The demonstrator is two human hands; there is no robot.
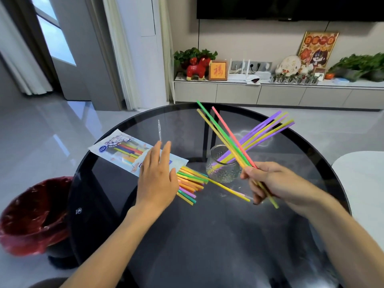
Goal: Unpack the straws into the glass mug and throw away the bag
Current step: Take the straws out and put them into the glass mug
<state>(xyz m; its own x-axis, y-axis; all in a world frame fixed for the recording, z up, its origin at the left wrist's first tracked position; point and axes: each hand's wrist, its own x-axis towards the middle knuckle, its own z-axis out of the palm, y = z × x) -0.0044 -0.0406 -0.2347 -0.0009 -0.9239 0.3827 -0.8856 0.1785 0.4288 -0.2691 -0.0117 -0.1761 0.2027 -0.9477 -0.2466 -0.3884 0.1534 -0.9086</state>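
Observation:
A printed plastic straw bag (116,148) lies on the left of the round dark glass table (207,235), with coloured straws (193,179) sticking out of its open end. My left hand (156,179) lies flat on the bag's open end, fingers straight. My right hand (268,183) grips a few straws (224,134), green, pink and yellow, slanting up to the left just in front of the glass mug (224,165). Several purple and yellow straws (264,129) stand in the mug, leaning right. One yellow straw (228,189) lies loose on the table.
A bin with a red liner (31,217) stands on the floor left of the table. A thin torn strip of clear plastic (159,129) lies beyond the bag. A white seat (363,179) is at the right, a low cabinet (270,94) with ornaments behind.

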